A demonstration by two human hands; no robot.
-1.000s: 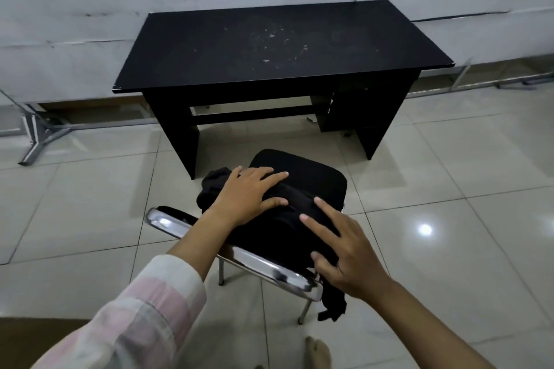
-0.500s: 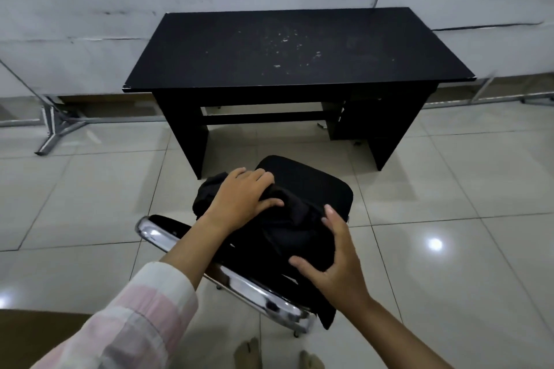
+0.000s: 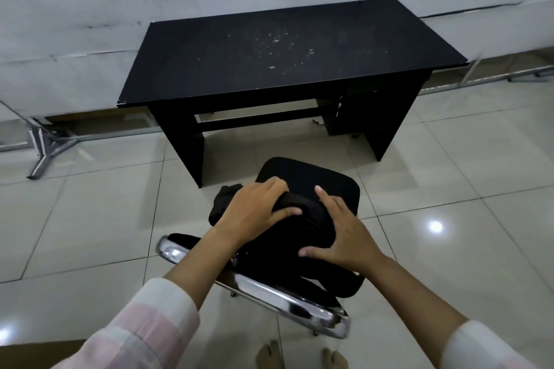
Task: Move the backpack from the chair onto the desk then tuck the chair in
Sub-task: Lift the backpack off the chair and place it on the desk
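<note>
A limp black backpack (image 3: 302,219) lies on the black seat of a chair (image 3: 311,180) with a chrome back rail. My left hand (image 3: 254,213) is clenched on the backpack's upper fold, fingers curled into the fabric. My right hand (image 3: 338,234) lies on the backpack's right side, fingers spread and pressing its surface, thumb against the near edge. The black desk (image 3: 284,51) stands just beyond the chair against the wall, its top bare except for pale specks.
Glossy pale floor tiles (image 3: 449,219) surround the chair. A metal stand foot (image 3: 45,150) sits at the left by the wall, and metal rails (image 3: 509,75) run along the wall at the right. My bare toes (image 3: 299,356) show below the chair.
My right hand has slid from the chair's back rail up onto the backpack. My left hand has closed from flat to gripping the fabric. The view moved closer to the desk.
</note>
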